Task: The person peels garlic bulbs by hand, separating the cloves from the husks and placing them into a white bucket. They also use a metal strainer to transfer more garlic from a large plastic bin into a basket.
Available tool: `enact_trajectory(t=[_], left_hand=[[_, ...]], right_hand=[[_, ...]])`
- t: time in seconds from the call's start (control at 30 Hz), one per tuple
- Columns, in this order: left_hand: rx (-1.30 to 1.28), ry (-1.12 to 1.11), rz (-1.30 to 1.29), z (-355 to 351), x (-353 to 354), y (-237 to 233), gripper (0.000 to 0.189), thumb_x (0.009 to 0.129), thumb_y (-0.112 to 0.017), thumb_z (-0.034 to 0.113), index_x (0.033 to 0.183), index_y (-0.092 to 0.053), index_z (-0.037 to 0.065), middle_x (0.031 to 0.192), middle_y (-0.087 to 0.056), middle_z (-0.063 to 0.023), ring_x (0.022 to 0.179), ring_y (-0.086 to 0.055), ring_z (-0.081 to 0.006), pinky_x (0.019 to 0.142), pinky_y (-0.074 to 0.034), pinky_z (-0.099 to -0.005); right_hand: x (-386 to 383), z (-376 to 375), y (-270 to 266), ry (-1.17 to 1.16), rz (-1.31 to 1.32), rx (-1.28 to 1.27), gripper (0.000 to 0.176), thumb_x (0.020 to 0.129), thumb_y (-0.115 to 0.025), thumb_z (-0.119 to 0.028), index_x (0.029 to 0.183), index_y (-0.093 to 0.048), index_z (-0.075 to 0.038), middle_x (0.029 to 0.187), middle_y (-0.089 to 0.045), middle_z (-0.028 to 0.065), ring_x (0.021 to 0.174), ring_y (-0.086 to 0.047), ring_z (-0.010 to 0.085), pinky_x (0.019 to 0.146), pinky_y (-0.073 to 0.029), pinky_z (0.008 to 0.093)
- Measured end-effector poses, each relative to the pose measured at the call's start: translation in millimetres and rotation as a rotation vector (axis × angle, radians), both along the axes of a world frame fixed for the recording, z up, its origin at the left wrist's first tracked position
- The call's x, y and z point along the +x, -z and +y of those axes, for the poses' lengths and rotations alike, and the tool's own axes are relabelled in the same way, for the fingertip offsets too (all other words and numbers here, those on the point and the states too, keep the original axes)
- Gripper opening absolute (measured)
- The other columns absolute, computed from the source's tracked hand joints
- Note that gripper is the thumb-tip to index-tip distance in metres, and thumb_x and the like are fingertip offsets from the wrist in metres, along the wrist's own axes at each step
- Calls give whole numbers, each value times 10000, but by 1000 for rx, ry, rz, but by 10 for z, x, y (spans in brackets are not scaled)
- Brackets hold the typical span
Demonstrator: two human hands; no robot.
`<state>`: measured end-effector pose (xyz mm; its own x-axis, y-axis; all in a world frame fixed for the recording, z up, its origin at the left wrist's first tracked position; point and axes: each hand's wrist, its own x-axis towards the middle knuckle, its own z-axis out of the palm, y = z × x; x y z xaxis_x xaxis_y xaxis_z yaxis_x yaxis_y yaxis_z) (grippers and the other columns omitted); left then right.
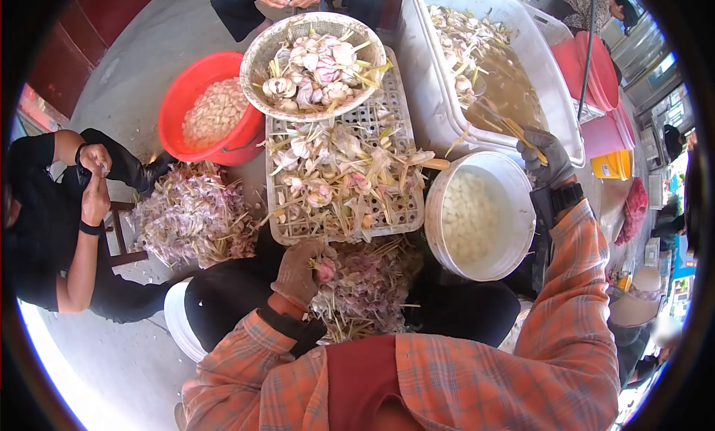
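Note:
My gloved left hand [298, 271] is closed around a pinkish garlic bulb [325, 269], in front of the crate and above a heap of garlic skins [365, 282]. My gloved right hand [547, 159] is out to the right, past the white bucket [526, 241] of peeled cloves in water. It grips a wooden-handled knife [514, 127], whose thin front end points toward the big white tub [439, 96]. On the upturned white plastic crate [406, 219] lie garlic bulbs, stalks and skins. Another wooden handle [436, 164] sticks out at the crate's right edge.
A white basket [253, 74] of garlic bulbs stands at the crate's far end. Left of it is a red bucket [167, 122] of peeled cloves. More skins [194, 215] lie on the floor. Co-workers sit at the left [45, 208] and far side [357, 3]. The tub holds brown water and garlic.

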<state>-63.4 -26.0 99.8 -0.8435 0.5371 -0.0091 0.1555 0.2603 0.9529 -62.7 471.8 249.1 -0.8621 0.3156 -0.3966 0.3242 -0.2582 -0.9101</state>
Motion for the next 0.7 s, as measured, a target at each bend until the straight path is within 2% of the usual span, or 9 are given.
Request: enact_trajectory(t=[0.1,0.17,0.23,0.4,0.53,0.7], left_hand=[[103,-83,-336,-36,12,97,265,576,-667,-75,813,-579,3,761,-615,-114,704,-638,-270,643,-500,-330],[97,-100,-306,-28,25,40,262,573,-667,-72,808,-581,3,762,-617,-115,706,-638,-271,646,-501,-330],[-1,-40,5,-12,41,-136,256,571,-668,-69,801,-582,5,763,-619,-115,711,-637,-274,649,-502,-334],[-41,-43,14,-35,46,-172,253,569,-672,-58,795,-581,12,764,-626,-115,734,-638,-270,658,-503,-332],[-29,-39,-38,-77,53,-96,243,581,-672,-52,793,-577,15,765,-622,-114,724,-631,-276,656,-499,-333],[270,-154,-604,-87,58,-97,156,651,-603,-59,791,-571,1,756,-594,-85,683,-614,-193,584,-493,-292]], right_hand=[[83,-25,10,3,27,-39,293,913,-519,-131,1168,-483,8,757,-539,66,499,-478,48,348,-356,148],[137,-3,39,5,52,-57,305,911,-522,-135,1177,-482,8,757,-537,68,500,-479,48,350,-353,147],[185,7,16,16,72,-50,319,911,-523,-140,1189,-479,8,759,-537,71,500,-478,49,350,-350,145],[305,17,-161,28,113,33,359,923,-505,-146,1241,-457,15,789,-546,82,504,-477,49,351,-341,144],[438,25,-351,-34,155,-54,382,944,-472,-149,1281,-425,26,822,-549,85,526,-475,42,363,-336,139],[611,7,-603,-7,138,-33,405,961,-449,-186,1307,-397,18,826,-533,70,522,-452,31,361,-316,124]])
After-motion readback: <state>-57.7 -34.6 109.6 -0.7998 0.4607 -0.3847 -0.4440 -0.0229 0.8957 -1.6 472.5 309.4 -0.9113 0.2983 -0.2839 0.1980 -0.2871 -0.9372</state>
